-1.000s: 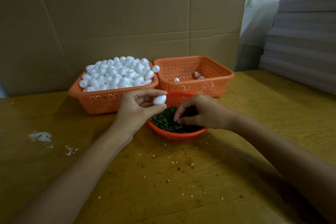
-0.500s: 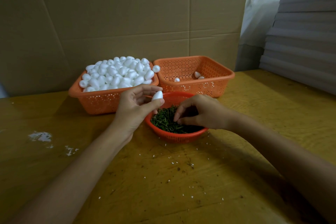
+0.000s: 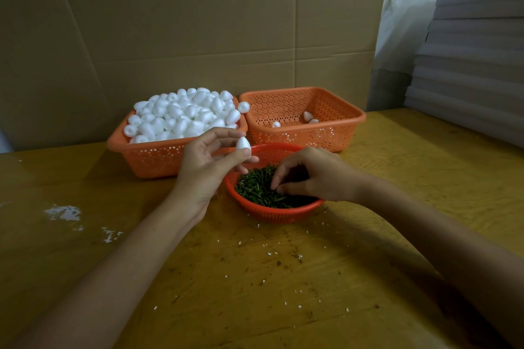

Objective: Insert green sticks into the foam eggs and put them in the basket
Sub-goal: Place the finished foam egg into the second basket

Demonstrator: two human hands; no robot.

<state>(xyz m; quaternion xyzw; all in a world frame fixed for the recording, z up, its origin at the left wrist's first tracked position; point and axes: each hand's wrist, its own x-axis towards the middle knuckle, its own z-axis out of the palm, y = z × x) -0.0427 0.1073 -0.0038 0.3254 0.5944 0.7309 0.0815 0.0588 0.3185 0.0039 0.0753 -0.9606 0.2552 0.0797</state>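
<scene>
My left hand [image 3: 207, 163] pinches a white foam egg [image 3: 243, 144] between thumb and fingertips, pointed end up, above the left rim of a small round red basket [image 3: 272, 214]. That basket holds a pile of short green sticks [image 3: 258, 190]. My right hand [image 3: 312, 176] reaches down into it, fingertips and thumb closing among the sticks; whether a stick is held cannot be seen. An orange basket [image 3: 153, 156] heaped with foam eggs [image 3: 184, 113] stands behind on the left. A second orange basket [image 3: 337, 133] on the right holds three eggs [image 3: 307, 116].
Everything stands on a yellow wooden table [image 3: 283, 278] strewn with foam crumbs and stick bits. A white smear [image 3: 63, 212] marks the left side. A cardboard wall [image 3: 198, 31] closes off the back. Grey foam sheets [image 3: 476, 65] are stacked at the right.
My left hand has turned the egg from lying sideways to pointed end up and raised it slightly. My right hand stays in the sticks, fingers shifting a little.
</scene>
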